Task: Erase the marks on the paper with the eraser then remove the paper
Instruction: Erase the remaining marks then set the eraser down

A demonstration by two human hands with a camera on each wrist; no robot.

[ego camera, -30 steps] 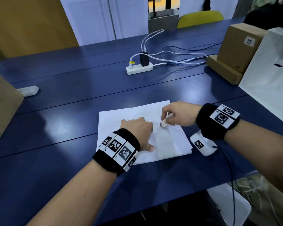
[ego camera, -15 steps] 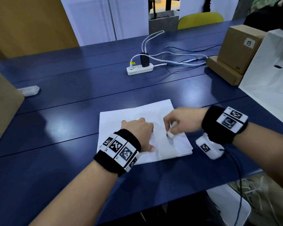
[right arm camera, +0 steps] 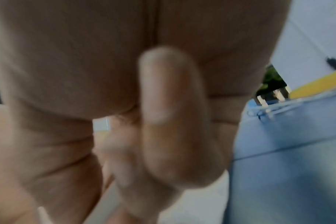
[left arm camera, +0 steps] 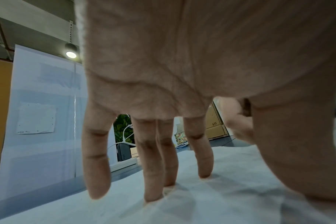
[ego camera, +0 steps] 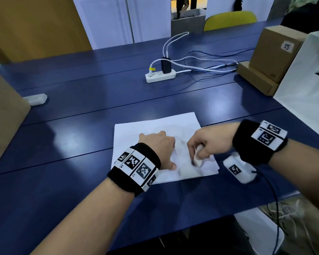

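Paper (ego camera: 155, 126): flat on table (ego camera: 81, 111), pinned by my left hand's (ego camera: 157, 144) spread fingers (left arm camera: 95, 174). Eraser (ego camera: 198, 159): pinched in my right hand (ego camera: 209, 142), touching paper.

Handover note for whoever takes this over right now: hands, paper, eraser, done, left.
Left hand: fingers straight, pressing the paper flat on the blue table.
Right hand: pinching the white eraser, its tip on the paper's near right part.
Done: erasing is under way; that patch looks crumpled, remaining marks too faint to judge.
Left: finish erasing, then take the paper off the table.
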